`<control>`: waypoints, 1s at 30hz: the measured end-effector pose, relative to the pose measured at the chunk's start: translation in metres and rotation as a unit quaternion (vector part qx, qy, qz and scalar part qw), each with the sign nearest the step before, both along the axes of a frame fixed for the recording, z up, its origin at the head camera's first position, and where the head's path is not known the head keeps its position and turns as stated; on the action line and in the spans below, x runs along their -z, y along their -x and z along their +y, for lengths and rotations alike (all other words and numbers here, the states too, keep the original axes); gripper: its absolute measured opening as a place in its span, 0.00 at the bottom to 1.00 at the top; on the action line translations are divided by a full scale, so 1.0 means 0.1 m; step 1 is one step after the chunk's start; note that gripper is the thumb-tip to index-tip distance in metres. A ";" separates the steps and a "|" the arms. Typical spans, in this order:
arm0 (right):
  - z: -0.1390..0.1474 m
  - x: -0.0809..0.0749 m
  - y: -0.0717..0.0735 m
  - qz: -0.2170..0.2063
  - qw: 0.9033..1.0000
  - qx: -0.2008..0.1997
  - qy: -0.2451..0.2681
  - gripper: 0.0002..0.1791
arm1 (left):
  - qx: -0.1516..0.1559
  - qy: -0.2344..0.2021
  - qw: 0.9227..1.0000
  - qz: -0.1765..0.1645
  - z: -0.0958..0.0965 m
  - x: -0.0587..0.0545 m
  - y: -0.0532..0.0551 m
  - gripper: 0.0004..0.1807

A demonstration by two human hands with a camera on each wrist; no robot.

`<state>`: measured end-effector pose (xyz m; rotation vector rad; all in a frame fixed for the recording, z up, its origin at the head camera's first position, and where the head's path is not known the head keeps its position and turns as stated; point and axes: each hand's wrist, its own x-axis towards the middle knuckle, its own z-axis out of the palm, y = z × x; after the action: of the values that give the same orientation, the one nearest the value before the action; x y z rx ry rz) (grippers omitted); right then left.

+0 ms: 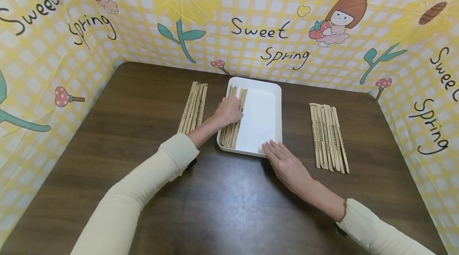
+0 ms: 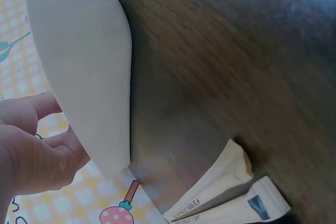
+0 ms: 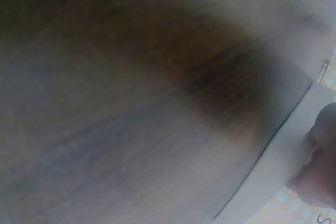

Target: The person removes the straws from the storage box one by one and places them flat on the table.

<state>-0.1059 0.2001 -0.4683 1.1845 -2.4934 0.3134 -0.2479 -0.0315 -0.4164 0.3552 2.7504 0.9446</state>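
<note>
A white tray lies in the middle of the table, with several slim, brown paper-wrapped sticks lengthwise along its left side. My left hand reaches over the tray's left wall, fingers curled around the rightmost paper-wrapped stick; the fingertips are partly hidden. In the left wrist view, the tray's outer wall covers part of the fingers. My right hand rests its fairly straight fingers on the tray's near right corner. The right wrist view shows this hand beside the tray wall.
Left of the tray lies a group of paper-wrapped sticks, partly behind the left forearm. Another row of wrapped sticks lies on the right side of the brown table. A patterned yellow checked cloth stands around the table's back and sides.
</note>
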 end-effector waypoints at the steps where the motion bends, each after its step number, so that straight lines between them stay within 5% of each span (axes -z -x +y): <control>1: 0.00 0.00 0.00 0.001 1.000 0.001 -0.001 0.27 | 0.001 0.001 1.000 0.001 0.00 0.00 0.00 0.24; 12: -0.01 -0.01 -0.01 0.002 1.000 0.004 -0.008 0.27 | 0.002 0.061 0.998 0.024 0.08 0.05 0.00 0.19; 20: -0.01 0.00 0.00 0.011 1.000 0.000 0.000 0.27 | 0.029 0.101 0.993 0.055 0.13 0.09 -0.01 0.13; 25: -0.02 0.00 0.00 0.010 1.000 0.000 -0.002 0.27 | 0.027 0.099 0.993 0.055 0.14 0.12 0.00 0.15; 30: -0.02 0.00 0.00 0.011 1.000 -0.001 -0.001 0.26 | 0.001 0.053 0.997 0.052 0.09 0.09 0.01 0.22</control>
<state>-0.1058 0.1982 -0.4684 1.1841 -2.4753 0.2979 -0.2494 -0.0221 -0.4256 0.3995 2.8795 0.7967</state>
